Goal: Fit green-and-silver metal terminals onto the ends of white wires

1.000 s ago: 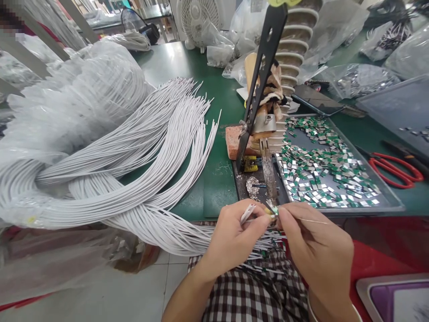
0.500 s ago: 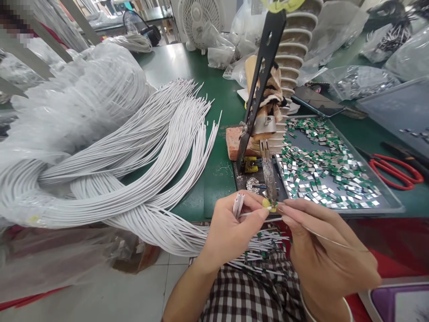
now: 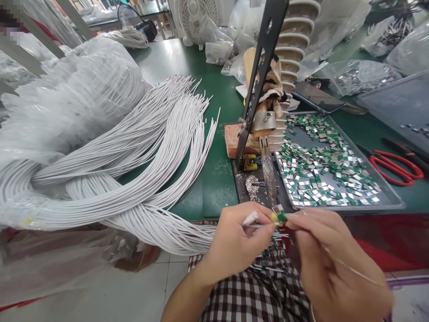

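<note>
My left hand (image 3: 239, 237) is closed around a few white cable ends (image 3: 251, 218), its thumb and forefinger at a small green-and-silver board (image 3: 280, 215) with something yellow beside it. Pinched in my right hand (image 3: 331, 250) is a thin wire (image 3: 358, 273) that trails back across the fingers. Its fingertips meet the board from the right. Just above the board is the lower end of the upright soldering iron (image 3: 268, 172), clamped to a black perforated bracket (image 3: 261, 71). Whether the tip touches the board is unclear.
Bundles of white cables (image 3: 134, 188) spread over the left side. A clear tray (image 3: 398, 203) of small boards lies right, near red-handled scissors (image 3: 395, 167). A brick (image 3: 234, 139), a ribbed hose (image 3: 296, 40) and a fan (image 3: 197, 18) stand behind.
Both hands have moved slightly down and right, away from the iron. The board now shows more clearly between the fingertips, and the cable ends in my left hand have tilted over.
</note>
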`<control>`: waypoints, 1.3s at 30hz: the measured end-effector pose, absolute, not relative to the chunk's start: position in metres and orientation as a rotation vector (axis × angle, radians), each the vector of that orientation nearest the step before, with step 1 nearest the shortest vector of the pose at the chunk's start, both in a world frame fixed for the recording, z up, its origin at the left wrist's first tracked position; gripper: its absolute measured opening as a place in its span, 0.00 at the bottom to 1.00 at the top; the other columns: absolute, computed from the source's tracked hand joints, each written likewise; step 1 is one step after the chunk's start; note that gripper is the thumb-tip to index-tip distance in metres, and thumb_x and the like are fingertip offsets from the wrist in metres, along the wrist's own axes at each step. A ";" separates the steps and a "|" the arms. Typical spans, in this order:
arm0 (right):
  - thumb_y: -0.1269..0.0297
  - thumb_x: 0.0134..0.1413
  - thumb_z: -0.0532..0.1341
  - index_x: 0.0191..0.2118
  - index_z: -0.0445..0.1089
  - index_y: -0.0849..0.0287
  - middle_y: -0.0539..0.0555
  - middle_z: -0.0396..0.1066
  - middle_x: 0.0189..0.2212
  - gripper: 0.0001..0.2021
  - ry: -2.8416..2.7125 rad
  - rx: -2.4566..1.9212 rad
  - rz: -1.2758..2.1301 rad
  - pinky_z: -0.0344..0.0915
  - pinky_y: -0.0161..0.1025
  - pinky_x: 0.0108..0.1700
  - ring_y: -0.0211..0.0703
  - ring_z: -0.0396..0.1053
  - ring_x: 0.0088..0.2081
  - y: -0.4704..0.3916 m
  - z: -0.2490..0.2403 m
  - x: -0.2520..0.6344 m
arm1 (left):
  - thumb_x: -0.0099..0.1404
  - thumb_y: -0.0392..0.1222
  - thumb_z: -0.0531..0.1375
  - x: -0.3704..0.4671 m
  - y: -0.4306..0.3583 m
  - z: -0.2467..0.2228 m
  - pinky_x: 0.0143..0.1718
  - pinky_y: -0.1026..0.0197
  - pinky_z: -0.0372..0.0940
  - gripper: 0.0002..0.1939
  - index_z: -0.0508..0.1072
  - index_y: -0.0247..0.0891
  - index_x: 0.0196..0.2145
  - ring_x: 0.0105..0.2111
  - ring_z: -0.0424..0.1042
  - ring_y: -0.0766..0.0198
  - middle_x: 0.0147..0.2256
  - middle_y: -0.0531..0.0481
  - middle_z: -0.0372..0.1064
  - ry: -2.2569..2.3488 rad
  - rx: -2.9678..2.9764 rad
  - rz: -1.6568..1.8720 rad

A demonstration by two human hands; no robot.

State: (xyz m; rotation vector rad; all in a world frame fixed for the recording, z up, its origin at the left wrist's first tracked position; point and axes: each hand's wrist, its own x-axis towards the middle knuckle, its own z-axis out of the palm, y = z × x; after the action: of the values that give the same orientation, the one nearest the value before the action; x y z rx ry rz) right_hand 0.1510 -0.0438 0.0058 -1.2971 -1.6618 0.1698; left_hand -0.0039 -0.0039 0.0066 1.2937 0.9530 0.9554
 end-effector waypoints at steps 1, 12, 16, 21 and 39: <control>0.73 0.61 0.63 0.49 0.75 0.54 0.52 0.77 0.38 0.12 -1.728 -1.291 0.166 0.70 0.45 0.47 0.45 0.74 0.42 -0.044 0.008 0.151 | 0.63 0.29 0.62 -0.004 -0.007 0.006 0.35 0.63 0.64 0.07 0.74 0.36 0.29 0.31 0.72 0.63 0.31 0.49 0.75 0.930 1.395 0.907; 0.76 0.59 0.66 0.40 0.74 0.54 0.47 0.73 0.32 0.09 -1.644 -1.131 0.566 0.69 0.36 0.42 0.37 0.70 0.38 -0.041 0.010 0.155 | 0.75 0.31 0.54 -0.023 -0.023 0.003 0.46 0.62 0.65 0.11 0.76 0.39 0.46 0.45 0.71 0.60 0.44 0.44 0.72 0.870 1.754 0.883; 0.79 0.60 0.63 0.43 0.76 0.51 0.46 0.76 0.34 0.13 -1.674 -1.105 0.585 0.69 0.33 0.42 0.34 0.72 0.38 -0.038 0.012 0.158 | 0.73 0.35 0.60 -0.018 -0.019 -0.001 0.35 0.66 0.61 0.05 0.76 0.37 0.38 0.32 0.67 0.66 0.31 0.52 0.69 0.878 1.630 1.107; 0.75 0.62 0.61 0.39 0.76 0.49 0.44 0.76 0.30 0.11 -1.594 -1.117 0.765 0.69 0.31 0.37 0.34 0.72 0.34 -0.036 0.012 0.159 | 0.69 0.34 0.65 -0.014 -0.011 -0.002 0.29 0.68 0.59 0.04 0.79 0.35 0.34 0.29 0.66 0.68 0.29 0.53 0.68 0.867 1.602 1.205; 0.55 0.64 0.55 0.30 0.76 0.55 0.56 0.78 0.29 0.17 -1.883 -1.732 -0.040 0.63 0.45 0.36 0.52 0.73 0.33 0.035 -0.031 0.230 | 0.66 0.32 0.66 -0.009 -0.006 -0.008 0.40 0.65 0.66 0.05 0.83 0.36 0.35 0.38 0.74 0.63 0.37 0.46 0.75 0.898 1.422 1.088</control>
State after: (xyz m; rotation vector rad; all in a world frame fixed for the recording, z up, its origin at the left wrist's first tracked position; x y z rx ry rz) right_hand 0.2304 0.0349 -0.0306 -1.7325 -1.8832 -0.0404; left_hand -0.0094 -0.0057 -0.0085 1.4218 0.8976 1.0880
